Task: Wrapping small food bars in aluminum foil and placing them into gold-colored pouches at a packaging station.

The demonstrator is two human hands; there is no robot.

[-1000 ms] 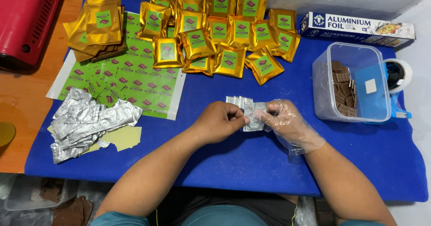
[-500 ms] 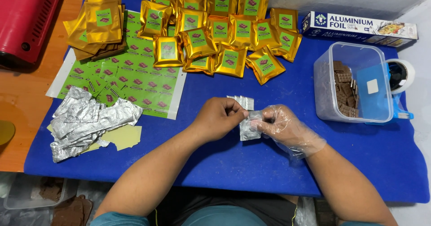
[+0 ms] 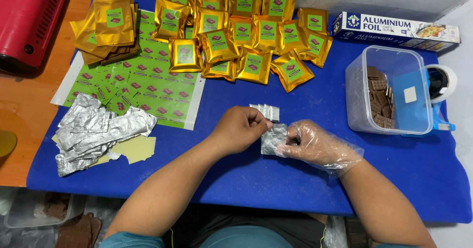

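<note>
Silver foil piece [image 3: 272, 138] sits between the bare left hand [image 3: 240, 128] and the right hand [image 3: 315, 144] in a clear glove. The table [image 3: 276, 184] cover is deep blue. Far pouches [image 3: 246, 36] are gold with green labels; the sticker sheet [image 3: 148, 88] is green, patterned with small brown squares.

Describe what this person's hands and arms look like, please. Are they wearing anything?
The left hand is bare. The right hand wears a loose, clear, crinkly plastic glove that ends just past the wrist. Both forearms are uncovered; short teal sleeves show at the picture's bottom edge.
</note>
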